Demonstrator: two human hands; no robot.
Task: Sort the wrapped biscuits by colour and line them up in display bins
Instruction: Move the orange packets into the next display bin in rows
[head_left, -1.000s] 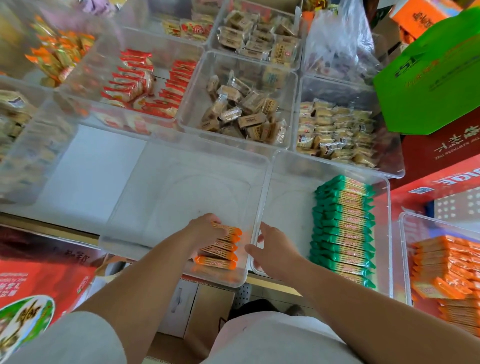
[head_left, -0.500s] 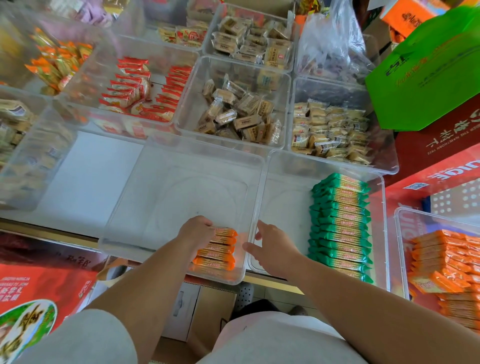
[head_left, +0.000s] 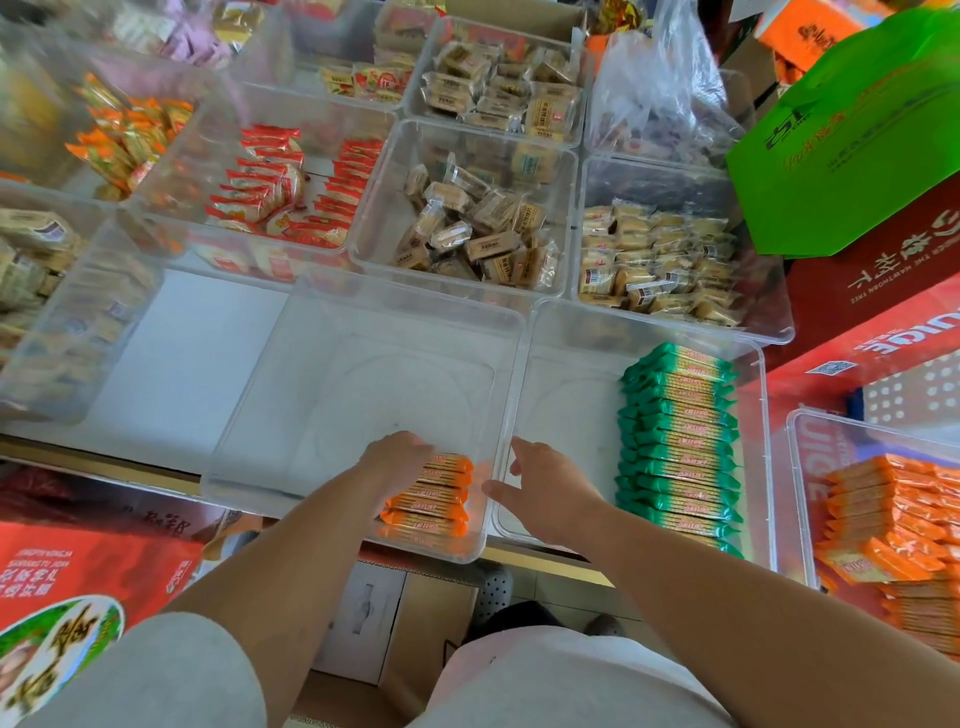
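Several orange biscuits (head_left: 434, 499), tan in the middle with crimped orange ends, lie lined up in my bin's (head_left: 363, 322) near right corner. My left hand (head_left: 397, 465) covers their left ends, but I cannot tell its grip. My right hand (head_left: 545, 491) hovers just right, fingers loosely spread, empty.

White shelf top (head_left: 171, 353), a clear bin (head_left: 363, 322) standing on it around the left fingers (head_left: 418, 451), a second clear bin (head_left: 571, 332) touching it by the right fingers (head_left: 519, 451), filled clear bins (head_left: 483, 127) rowed beyond both, bare white patch left of the left fingers.
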